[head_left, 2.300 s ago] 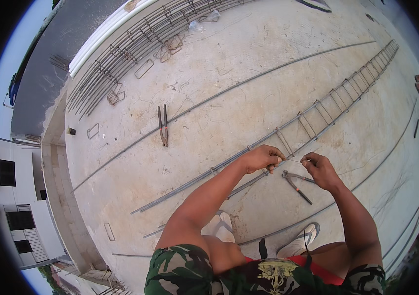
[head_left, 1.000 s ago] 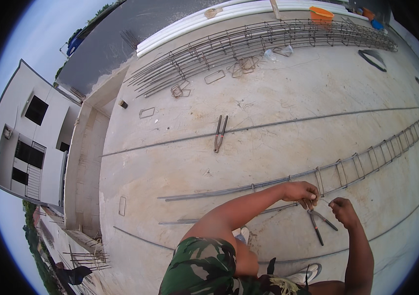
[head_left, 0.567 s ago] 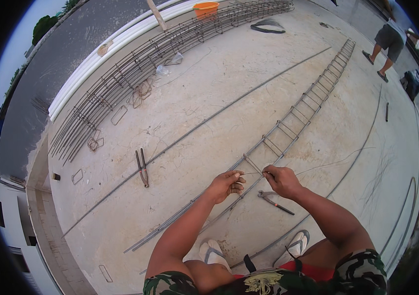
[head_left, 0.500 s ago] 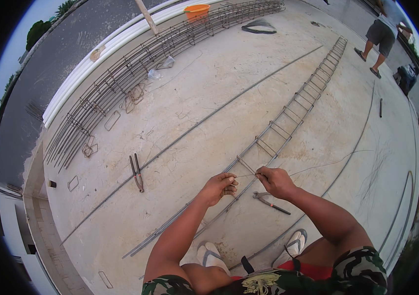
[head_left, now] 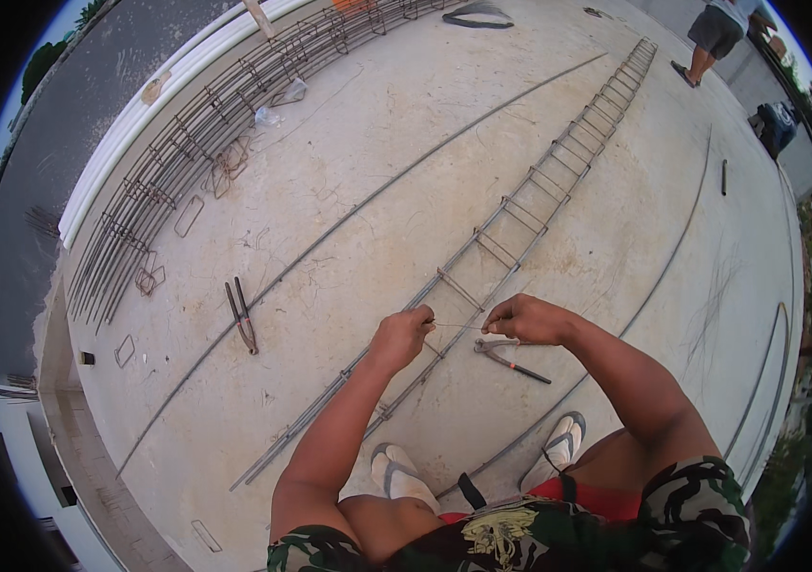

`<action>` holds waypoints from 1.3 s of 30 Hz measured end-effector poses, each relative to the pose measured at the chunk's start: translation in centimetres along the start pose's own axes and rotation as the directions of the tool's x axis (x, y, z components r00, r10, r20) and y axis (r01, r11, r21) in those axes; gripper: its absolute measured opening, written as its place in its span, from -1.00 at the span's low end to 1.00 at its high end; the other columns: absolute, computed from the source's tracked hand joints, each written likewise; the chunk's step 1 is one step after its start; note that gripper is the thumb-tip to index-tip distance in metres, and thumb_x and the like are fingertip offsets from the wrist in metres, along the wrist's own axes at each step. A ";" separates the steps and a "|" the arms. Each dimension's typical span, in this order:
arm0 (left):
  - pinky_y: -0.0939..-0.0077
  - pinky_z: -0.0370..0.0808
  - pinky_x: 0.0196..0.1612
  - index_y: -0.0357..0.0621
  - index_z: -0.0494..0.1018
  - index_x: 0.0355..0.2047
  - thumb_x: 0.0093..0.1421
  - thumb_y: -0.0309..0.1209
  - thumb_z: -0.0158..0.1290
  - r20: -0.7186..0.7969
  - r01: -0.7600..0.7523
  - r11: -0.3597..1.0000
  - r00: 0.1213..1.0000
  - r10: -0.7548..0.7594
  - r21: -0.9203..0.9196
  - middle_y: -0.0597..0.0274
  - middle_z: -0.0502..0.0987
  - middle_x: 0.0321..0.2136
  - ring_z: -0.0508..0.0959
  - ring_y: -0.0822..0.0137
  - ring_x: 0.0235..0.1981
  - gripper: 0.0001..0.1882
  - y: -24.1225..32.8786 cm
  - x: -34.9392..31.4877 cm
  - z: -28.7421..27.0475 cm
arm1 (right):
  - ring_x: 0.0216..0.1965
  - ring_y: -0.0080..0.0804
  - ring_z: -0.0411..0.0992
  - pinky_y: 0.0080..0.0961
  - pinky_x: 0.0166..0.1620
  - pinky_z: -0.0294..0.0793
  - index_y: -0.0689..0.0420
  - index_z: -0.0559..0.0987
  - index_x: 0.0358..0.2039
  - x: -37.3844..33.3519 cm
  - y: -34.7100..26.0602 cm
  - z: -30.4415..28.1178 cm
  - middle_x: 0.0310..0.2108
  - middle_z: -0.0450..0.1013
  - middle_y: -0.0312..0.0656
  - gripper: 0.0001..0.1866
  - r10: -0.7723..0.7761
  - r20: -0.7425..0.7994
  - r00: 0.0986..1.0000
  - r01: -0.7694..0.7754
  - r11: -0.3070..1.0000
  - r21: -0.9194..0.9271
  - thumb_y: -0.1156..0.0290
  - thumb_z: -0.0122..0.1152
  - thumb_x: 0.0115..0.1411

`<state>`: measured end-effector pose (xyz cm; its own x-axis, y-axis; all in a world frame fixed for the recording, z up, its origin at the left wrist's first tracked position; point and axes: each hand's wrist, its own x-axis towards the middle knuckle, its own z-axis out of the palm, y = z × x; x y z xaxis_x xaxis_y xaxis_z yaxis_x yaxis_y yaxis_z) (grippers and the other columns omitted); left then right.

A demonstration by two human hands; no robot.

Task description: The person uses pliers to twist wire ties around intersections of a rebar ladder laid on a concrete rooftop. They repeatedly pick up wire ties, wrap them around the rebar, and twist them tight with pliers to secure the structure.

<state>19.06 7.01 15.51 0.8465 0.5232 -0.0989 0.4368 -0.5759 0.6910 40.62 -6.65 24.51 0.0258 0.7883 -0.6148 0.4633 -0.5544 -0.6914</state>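
A thin tie wire (head_left: 456,326) runs taut between my two hands, above the near part of a ladder-like rebar frame (head_left: 497,251). My left hand (head_left: 402,339) pinches one end of it over the frame's left bar. Fingertips of my right hand (head_left: 526,320) grip the other end, just right of the frame's right bar. Below that hand, pincers with dark handles (head_left: 513,366) lie on the concrete, their jaws pointing toward the frame. Both forearms reach in from the lower edge.
Another pair of pincers (head_left: 241,319) lies at left beside a long single rebar (head_left: 349,217). Tied rebar cages (head_left: 206,124) and white pipes (head_left: 120,143) line the far left. A bent bar (head_left: 678,257) lies at right. Another person (head_left: 714,36) stands at far right.
My left fingers have closed from a looser hold onto the wire. Both hands have come slightly nearer the frame's near end. The wire's long tail at right no longer shows. The view has shifted.
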 end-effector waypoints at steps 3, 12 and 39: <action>0.23 0.47 -0.26 -0.18 0.45 -0.25 0.16 -0.35 0.11 0.029 0.027 1.000 0.999 -0.027 0.003 0.02 0.56 -0.36 0.56 -0.01 -0.31 -0.79 0.1 1.2 0.7 | -0.15 -0.18 0.48 -0.39 -0.03 0.41 0.29 0.59 -0.15 0.2 0.2 0.1 -0.22 0.55 0.03 -0.60 0.078 -0.025 0.997 -0.079 0.996 -0.041 0.24 0.07 0.17; 0.31 0.47 -0.07 -0.16 0.41 0.01 0.17 -0.21 0.14 0.231 0.224 0.963 0.955 -0.186 -0.152 0.04 0.56 -0.14 0.58 0.14 -0.17 -0.55 -0.6 2.9 2.0 | -0.45 -0.42 0.33 -0.43 -0.35 0.34 0.27 0.60 -0.16 -0.3 14.7 -3.0 -0.46 0.42 -0.16 -0.65 0.291 -0.248 0.924 -0.301 0.954 -0.003 0.35 0.05 0.13; 0.13 0.45 -0.09 -0.12 0.52 -0.21 0.16 -0.20 0.07 0.286 0.193 0.844 0.883 -0.371 0.499 -0.04 0.57 -0.23 0.54 -0.03 -0.13 -0.70 2.9 16.9 12.2 | -0.60 -0.54 0.25 -0.52 -0.56 0.21 0.28 0.55 -0.09 13.1 22.7 6.1 -0.60 0.31 -0.32 -0.65 0.226 -0.156 0.962 0.030 0.477 0.878 0.42 0.08 0.13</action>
<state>38.32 6.49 7.05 0.6725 0.4962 -0.5490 0.6846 -0.6990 0.2068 46.11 -10.55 -1.56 0.2675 0.6740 -0.6886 -0.5559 -0.4758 -0.6816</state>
